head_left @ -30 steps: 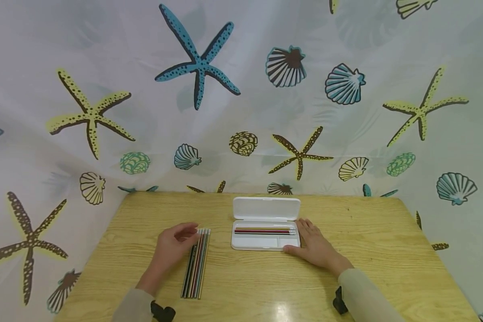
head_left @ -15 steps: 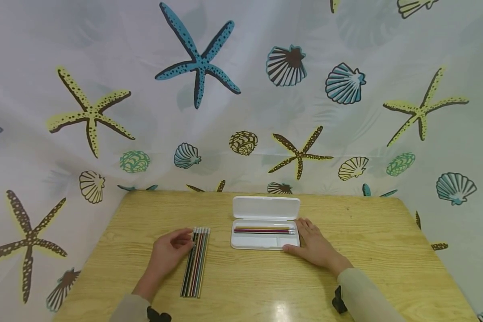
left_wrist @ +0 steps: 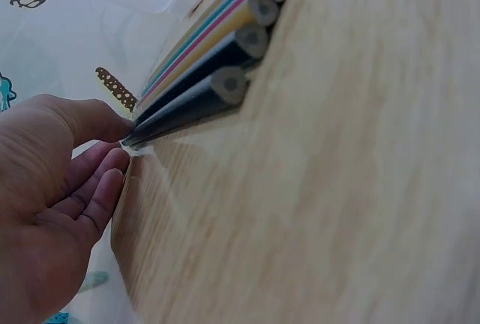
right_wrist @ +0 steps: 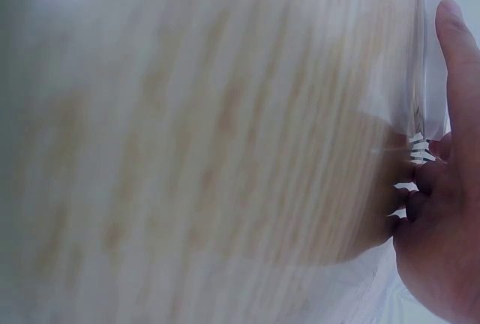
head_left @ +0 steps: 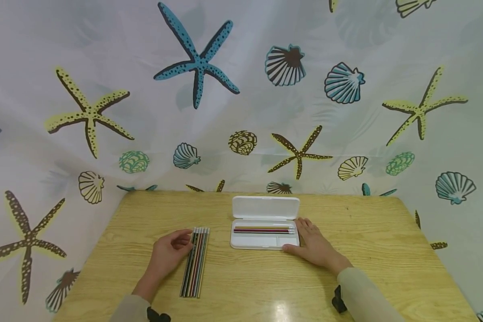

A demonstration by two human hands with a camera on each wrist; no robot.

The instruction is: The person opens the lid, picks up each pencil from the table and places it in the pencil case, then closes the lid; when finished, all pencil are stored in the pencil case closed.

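A row of several unsharpened pencils [head_left: 195,266] lies side by side on the table, white erasers facing away. My left hand [head_left: 169,251] is at their far left end, fingers loosely bent, with thumb and fingertips right at the outermost dark pencil [left_wrist: 187,106]. To the right stands a white pencil case [head_left: 253,242] with its lid up. Yellow, red and dark pencils [head_left: 261,230] lie in its back compartment; the front ones show bare plastic. My right hand [head_left: 315,246] rests against the case's right end, thumb stretched along the front corner and fingers behind.
The wood-grain table [head_left: 241,281] reaches back to a white curtain [head_left: 241,112] printed with starfish and shells. The raised lid [head_left: 266,208] stands along the back of the case. Each wrist carries a small black camera [head_left: 339,300].
My left hand has drawn a little to the left, off the pencils' eraser ends, which now show in full; it has stayed still since. My right hand and the case have not moved.
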